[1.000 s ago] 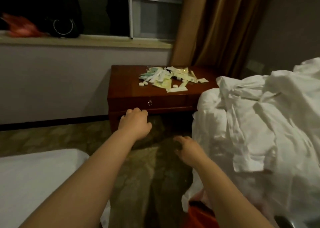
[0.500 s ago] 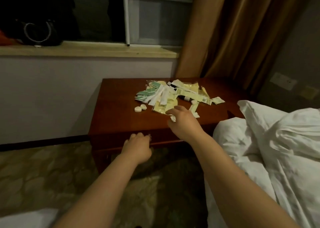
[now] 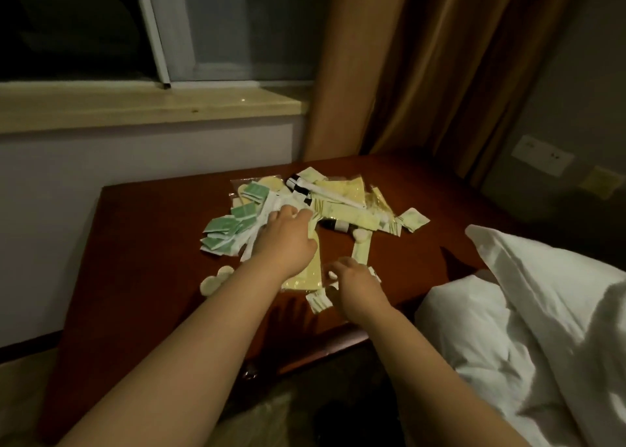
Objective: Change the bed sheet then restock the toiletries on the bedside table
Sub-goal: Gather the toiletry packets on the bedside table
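Head view: both hands [image 3: 288, 236] rest on scattered toiletries [image 3: 342, 202].

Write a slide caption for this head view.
Both hands, left and right, sort toiletry packets on a wooden bedside table.

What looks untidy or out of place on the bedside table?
The toiletries lie in a loose, overlapping heap, not arranged. Two round white pieces sit apart beside it. Both hands, the left hand and right hand, reach into the heap.
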Action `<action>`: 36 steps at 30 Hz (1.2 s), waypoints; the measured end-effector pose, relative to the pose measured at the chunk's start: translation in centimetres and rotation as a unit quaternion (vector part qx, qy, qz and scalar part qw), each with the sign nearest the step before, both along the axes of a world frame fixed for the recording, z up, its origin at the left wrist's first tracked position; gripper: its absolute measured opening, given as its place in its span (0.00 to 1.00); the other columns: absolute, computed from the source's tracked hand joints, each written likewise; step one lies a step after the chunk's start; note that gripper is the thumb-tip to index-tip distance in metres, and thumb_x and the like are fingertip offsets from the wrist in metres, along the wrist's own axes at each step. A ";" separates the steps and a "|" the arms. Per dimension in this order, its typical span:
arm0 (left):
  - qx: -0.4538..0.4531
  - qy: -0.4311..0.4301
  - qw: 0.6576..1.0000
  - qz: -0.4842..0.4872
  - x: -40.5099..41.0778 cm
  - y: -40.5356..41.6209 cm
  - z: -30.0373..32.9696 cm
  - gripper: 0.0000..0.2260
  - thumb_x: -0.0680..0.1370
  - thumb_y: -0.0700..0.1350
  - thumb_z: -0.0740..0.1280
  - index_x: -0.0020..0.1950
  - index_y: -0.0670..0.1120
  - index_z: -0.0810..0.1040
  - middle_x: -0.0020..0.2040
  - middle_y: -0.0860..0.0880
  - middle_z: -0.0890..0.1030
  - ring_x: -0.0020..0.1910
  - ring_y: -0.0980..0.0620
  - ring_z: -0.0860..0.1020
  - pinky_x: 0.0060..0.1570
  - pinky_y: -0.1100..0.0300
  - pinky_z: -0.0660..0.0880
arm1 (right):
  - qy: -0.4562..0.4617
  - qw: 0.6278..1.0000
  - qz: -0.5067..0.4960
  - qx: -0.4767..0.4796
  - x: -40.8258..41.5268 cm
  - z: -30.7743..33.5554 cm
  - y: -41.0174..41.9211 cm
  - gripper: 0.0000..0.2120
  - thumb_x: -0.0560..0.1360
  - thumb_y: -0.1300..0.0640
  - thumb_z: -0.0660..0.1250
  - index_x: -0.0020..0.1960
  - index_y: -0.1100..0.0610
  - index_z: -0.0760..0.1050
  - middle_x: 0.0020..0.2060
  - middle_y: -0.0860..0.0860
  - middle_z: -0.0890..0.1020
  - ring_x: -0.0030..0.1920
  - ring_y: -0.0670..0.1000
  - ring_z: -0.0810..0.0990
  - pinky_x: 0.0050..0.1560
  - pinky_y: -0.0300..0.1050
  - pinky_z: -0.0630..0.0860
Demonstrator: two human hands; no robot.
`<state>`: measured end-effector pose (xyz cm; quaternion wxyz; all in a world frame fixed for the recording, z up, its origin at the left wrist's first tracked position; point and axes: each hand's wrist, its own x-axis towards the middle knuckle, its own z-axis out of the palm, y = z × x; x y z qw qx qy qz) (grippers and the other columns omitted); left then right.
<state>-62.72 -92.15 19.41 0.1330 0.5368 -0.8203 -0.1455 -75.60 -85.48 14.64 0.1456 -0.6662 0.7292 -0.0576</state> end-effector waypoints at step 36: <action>0.103 -0.112 0.981 0.122 -9.6 -36.3 -14.0 0.28 0.77 0.38 0.61 0.76 0.49 0.58 0.76 0.48 0.57 0.73 0.45 0.59 0.71 0.49 0.59 | 0.047 0.979 0.114 -0.161 -11.6 -13.7 -29.4 0.27 0.58 0.55 0.76 0.56 0.56 0.75 0.47 0.53 0.79 0.43 0.54 0.79 0.39 0.45 0.78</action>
